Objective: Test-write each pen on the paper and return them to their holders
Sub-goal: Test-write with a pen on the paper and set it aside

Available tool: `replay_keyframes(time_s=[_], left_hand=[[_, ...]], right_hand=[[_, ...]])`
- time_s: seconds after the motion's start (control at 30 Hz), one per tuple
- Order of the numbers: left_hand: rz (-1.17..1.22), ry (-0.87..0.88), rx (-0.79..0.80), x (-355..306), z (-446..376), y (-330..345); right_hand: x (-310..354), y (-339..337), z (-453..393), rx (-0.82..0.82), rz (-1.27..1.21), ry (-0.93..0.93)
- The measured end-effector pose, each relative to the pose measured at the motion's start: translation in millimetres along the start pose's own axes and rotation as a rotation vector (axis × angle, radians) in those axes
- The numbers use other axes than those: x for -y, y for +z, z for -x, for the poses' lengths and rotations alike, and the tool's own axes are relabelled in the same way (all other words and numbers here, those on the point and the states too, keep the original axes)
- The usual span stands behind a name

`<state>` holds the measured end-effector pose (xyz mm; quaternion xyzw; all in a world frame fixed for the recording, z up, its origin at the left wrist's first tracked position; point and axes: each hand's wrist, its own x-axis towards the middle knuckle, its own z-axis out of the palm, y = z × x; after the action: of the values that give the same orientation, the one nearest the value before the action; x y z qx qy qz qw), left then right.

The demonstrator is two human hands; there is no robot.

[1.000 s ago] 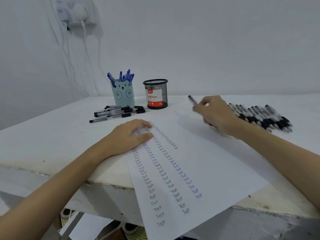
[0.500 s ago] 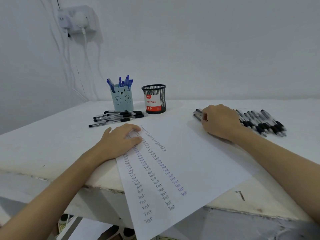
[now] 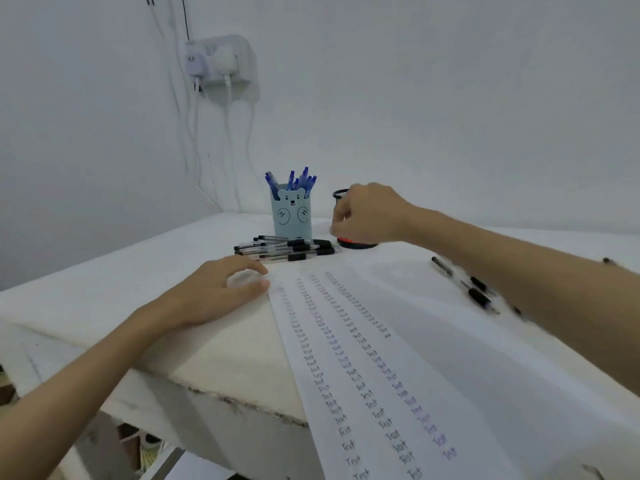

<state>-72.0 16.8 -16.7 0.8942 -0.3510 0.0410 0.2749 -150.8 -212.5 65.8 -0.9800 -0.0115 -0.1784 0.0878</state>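
The left hand [image 3: 221, 292] lies on the white bench [image 3: 104, 299] just beside the left edge of the paper [image 3: 433, 358], fingers loosely curved with the tips toward the sheet, holding nothing. Behind it a loose cluster of black pens [image 3: 287, 249] lies on the bench, in front of the blue bear holder [image 3: 292, 216], which stands upright and holds several blue pens [image 3: 294, 180]. Just to the right of that holder stands the black mesh holder [image 3: 356, 242], mostly hidden; only part of its rim and its red-labelled base show. The right hand [image 3: 370, 213] is in front of it, fingers curled downward over its front; whether they pinch a pen cannot be told. The paper runs from near the holders toward the near edge of the bench and hangs over it, carrying columns of the word "Test" in black and blue ink. Right of the sheet more black pens [image 3: 478, 296] lie scattered, partly behind the right forearm.
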Motion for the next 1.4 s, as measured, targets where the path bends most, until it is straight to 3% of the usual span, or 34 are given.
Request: replay_keyframes(time_s=[0.17,0.43,0.63,0.8,1.0,1.13,1.23,1.4], left_hand=[[0.016,0.008,-0.032,18.4,1.5,4.7],[0.029,0.017,-0.058,24.9,-2.8,7.0],[0.021,0.03,-0.053,29.3,-3.9,7.5],[0.013,0.033,-0.041,28.6,-2.9,7.1],[-0.002,0.052,-0.057,22.7,1.4,4.4],[-0.079,0.057,-0.114,15.4,4.6,1.6],[-0.091,0.068,-0.143,1.6,8.8,5.7],[-0.002,0.114,0.021,-36.6,8.4,19.8]], right_hand=[[39.3,58.6,-43.5,0.242,0.065,-0.141],[48.7,106.1,-66.9,0.022,0.17,-0.208],[47.3,98.8,-66.3,-0.003,0.073,-0.154],[30.4,63.5,-55.3,0.005,-0.202,-0.06],[-4.4,5.4,-8.7,0.006,-0.722,0.291],[-27.1,-16.9,31.0,0.06,-0.915,0.406],[-39.4,-28.7,53.8,0.003,-1.215,0.526],[-47.6,-40.1,77.2,-0.075,-1.476,0.571]])
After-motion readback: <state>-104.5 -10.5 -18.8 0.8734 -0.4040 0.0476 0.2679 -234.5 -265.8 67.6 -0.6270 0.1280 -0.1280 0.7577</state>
